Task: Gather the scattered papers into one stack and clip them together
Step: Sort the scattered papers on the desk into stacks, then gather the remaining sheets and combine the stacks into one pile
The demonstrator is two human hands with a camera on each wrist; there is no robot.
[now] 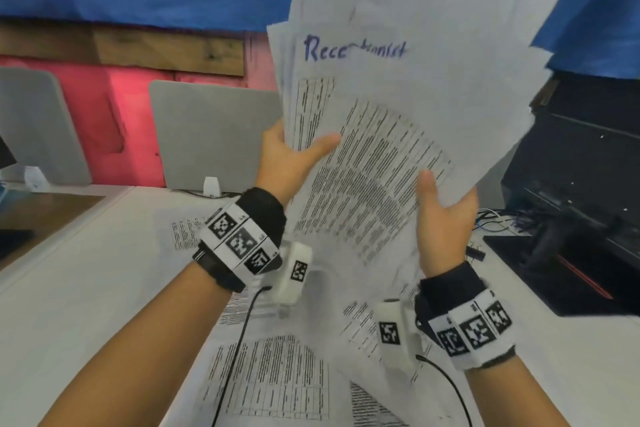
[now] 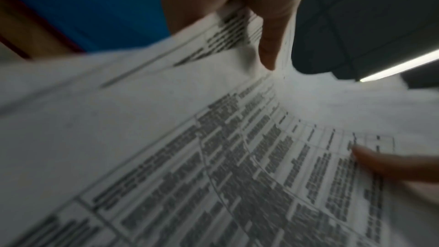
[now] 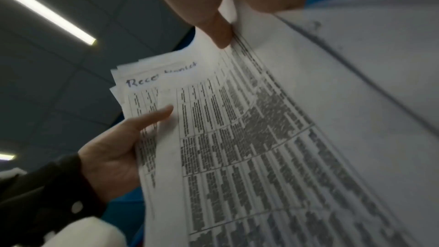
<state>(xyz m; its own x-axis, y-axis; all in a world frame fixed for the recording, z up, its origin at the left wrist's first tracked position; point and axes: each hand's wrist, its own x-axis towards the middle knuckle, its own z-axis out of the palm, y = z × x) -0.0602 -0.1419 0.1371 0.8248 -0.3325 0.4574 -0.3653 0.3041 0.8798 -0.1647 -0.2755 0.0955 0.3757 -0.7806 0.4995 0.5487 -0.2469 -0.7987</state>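
Observation:
I hold a loose, fanned bundle of printed papers (image 1: pixel 398 97) upright above the white table (image 1: pixel 69 305). My left hand (image 1: pixel 301 149) grips its lower left edge, thumb across the front sheet. My right hand (image 1: pixel 446 201) grips the lower right edge the same way. The sheets are uneven, their corners splayed at the top. In the left wrist view my thumb (image 2: pixel 268 44) presses on the papers (image 2: pixel 166 138). The right wrist view shows both hands' thumbs on the papers (image 3: pixel 261 138). Several more printed sheets (image 1: pixel 277 378) lie on the table below. A small black clip-like object (image 1: pixel 475 252) lies near my right wrist.
A black machine (image 1: pixel 581 184) stands at the right edge of the table, with cables (image 1: pixel 491 222) beside it. Grey divider panels (image 1: pixel 214 135) stand at the back. Thin black wrist-camera cables (image 1: pixel 239 340) hang over the sheets on the table.

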